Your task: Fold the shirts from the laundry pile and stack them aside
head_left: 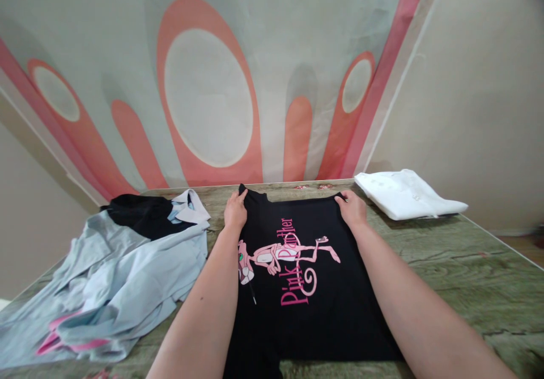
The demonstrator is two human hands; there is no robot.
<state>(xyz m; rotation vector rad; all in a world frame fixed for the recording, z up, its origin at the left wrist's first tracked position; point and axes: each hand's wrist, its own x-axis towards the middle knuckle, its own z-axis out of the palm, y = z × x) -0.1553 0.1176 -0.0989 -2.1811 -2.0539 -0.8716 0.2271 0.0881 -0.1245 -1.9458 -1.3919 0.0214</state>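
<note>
A black T-shirt (340,311) with a pink cartoon panther and pink lettering lies spread sideways on the wooden table (450,265). My left hand (236,209) pinches its far left corner by the sleeve, where a bit of cloth pokes up past the fingers. At the far right corner, my right hand (352,208) grips the edge of the shirt between thumb and fingers. The shirt's near left part runs out of the bottom of the view, and my forearms cover parts of its sides.
To the left lies a loose heap of light blue clothes (114,271), with a black garment (140,212) and a pale collar on it. White folded clothing (403,195) rests at the back right. Behind the table stands a wall with a pink and white printed backdrop (276,45).
</note>
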